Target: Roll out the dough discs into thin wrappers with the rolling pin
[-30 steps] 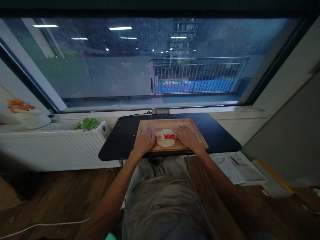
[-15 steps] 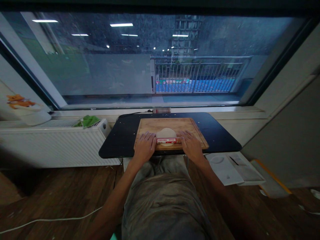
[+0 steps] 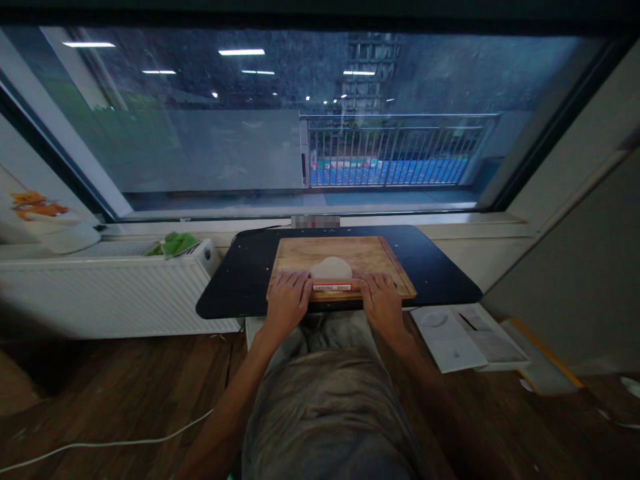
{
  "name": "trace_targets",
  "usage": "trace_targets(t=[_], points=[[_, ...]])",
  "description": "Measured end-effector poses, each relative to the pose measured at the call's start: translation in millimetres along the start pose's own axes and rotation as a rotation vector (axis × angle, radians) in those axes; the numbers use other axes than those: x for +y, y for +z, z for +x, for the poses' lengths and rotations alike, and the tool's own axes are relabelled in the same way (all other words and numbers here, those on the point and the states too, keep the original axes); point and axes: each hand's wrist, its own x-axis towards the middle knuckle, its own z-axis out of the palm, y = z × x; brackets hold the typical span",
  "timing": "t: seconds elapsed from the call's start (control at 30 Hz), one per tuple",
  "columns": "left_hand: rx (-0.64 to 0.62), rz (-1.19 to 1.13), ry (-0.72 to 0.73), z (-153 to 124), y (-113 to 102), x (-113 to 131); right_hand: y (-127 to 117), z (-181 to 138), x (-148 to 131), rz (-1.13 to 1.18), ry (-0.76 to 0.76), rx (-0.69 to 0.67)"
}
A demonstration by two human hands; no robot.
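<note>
A wooden rolling pin with a red and white label lies crosswise at the near edge of a round, flattened piece of pale dough. My left hand grips the pin's left end, and my right hand grips its right end. Both sets of fingers curve over the pin, covering its ends. Under the dough is a wooden cutting board, which rests on a black table.
A window stands behind the table. On the left, a white radiator carries a green cloth and a white pot. A flat white box sits low on the right. A white cable crosses the wooden floor.
Both hands have drawn the rolling pin a little toward me, from the middle of the dough to its near edge. More of the dough's far part now shows.
</note>
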Motion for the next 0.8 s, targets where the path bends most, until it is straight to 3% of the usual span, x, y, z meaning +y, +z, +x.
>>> trace_targets(t=[0.8], points=[[0.032,-0.047,-0.012,-13.0,-2.2,1.9,12.5,-18.0,-4.1,0.077,-0.005,0.088]])
